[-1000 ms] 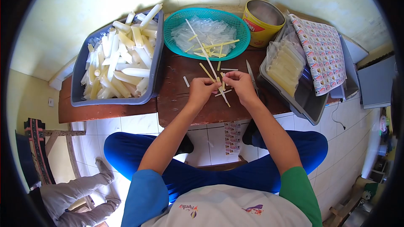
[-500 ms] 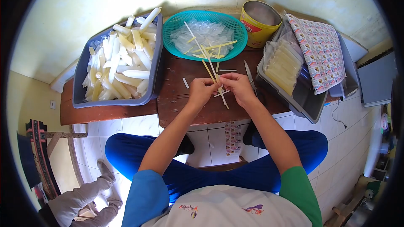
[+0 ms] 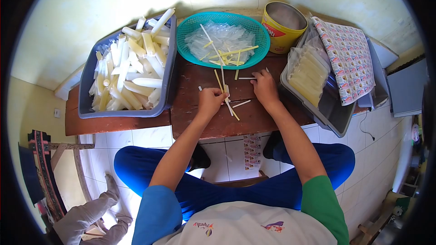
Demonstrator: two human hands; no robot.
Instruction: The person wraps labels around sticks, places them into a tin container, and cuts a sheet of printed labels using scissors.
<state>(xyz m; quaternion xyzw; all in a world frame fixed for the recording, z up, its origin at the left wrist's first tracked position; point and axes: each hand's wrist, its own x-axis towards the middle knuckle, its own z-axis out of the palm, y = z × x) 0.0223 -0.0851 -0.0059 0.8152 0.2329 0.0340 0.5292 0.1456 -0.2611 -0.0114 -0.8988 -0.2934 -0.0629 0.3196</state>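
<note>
Fingers of the left hand (image 3: pixel 211 102) pinch a long yellow strip (image 3: pixel 218 80), its axis slanting toward the near edge of the counter (image 3: pixel 188 81). A short white strip (image 3: pixel 245 78), roughly parallel to that edge, lies left of the nearer right hand (image 3: pixel 266 89), whose grip I cannot tell; half a second ago I saw both hands together.

Right hand (image 3: pixel 265 85) now apart from left hand (image 3: pixel 210 102), at 1 white strip (image 3: pixel 245 78)
</note>
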